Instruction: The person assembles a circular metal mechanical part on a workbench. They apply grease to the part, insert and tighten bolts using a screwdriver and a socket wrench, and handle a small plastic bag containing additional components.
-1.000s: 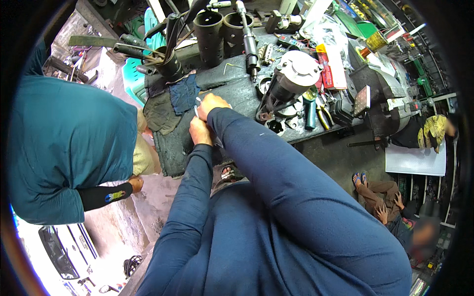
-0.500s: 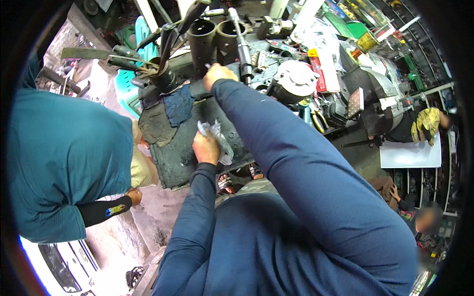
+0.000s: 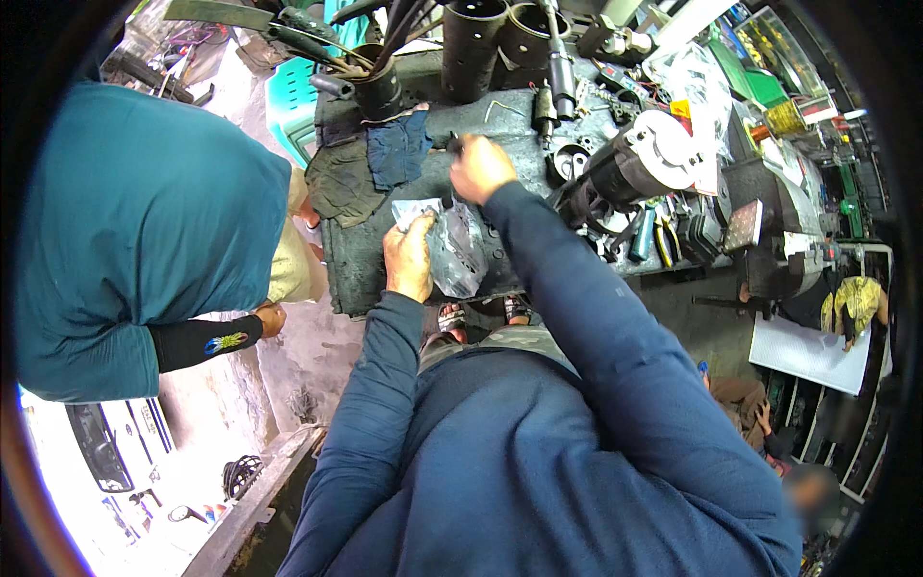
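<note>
My left hand (image 3: 411,258) is closed on the rim of a clear plastic bag (image 3: 460,258), which hangs over the near part of the dark workbench (image 3: 351,274). Just above the bag, my right hand (image 3: 484,169) pinches a small dark piece (image 3: 456,144); its kind is too small to tell. Left of my right hand lie a blue cloth (image 3: 397,154) and a dark olive rag (image 3: 346,185), side by side. To its right, a black cylindrical part with a white round end (image 3: 663,152) leans over the bench among loose metal parts.
Tall dark metal cylinders (image 3: 471,53) and a can of tools (image 3: 377,94) stand at the back. Pliers (image 3: 663,240) lie on the right. A person in a teal shirt (image 3: 163,212) is close on my left, beside a teal plastic stool (image 3: 290,111).
My right hand has drawn back toward me from the dark cylinders, now with a small dark piece. The bag looks more spread in my left hand. The whole view has shifted.
</note>
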`<state>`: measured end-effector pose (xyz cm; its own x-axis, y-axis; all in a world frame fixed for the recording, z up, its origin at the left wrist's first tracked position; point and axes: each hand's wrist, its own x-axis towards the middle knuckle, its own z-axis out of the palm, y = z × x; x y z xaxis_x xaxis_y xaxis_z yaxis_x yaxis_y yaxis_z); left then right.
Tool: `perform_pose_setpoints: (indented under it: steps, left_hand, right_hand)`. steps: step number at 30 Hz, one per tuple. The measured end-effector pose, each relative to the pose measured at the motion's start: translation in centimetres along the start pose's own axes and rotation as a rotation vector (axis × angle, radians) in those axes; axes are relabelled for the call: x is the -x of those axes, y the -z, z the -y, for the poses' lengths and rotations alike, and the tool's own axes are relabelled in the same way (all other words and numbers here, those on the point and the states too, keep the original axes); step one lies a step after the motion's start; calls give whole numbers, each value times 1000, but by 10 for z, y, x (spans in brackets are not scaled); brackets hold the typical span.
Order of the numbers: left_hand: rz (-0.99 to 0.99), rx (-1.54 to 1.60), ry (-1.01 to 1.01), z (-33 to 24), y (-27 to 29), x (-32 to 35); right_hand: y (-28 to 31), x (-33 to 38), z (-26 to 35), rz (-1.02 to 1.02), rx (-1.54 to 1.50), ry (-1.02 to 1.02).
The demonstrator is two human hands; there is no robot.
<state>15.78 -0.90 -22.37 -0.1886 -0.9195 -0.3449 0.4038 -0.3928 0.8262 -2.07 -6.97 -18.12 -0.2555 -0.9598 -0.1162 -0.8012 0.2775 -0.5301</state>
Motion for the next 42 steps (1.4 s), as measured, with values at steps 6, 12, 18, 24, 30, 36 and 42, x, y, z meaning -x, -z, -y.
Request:
perform_pose_setpoints:
  steps: [6, 12, 18, 24, 30, 36, 42]
  left_hand:
    - [116, -11, -30, -20, 0, 15]
    - [200, 243, 409, -34, 5, 14]
    - [94, 128, 29, -18, -4, 33]
    - [144, 191, 67, -7, 8, 30]
    - [131, 231, 91, -10, 20, 18]
    - [226, 203, 127, -23, 10, 32]
    - [243, 296, 75, -38, -1, 39]
  right_hand:
    - [15, 97, -15, -68, -170, 334]
    - [-7, 111, -10, 123, -360, 248]
    - [-7, 116, -17, 53, -586, 39]
    - [-12, 126, -25, 11, -700, 121]
    - [6, 111, -32, 54, -698, 175]
    - [7, 98, -27, 139, -633, 233]
    - [-3, 102, -30, -54, -649, 99]
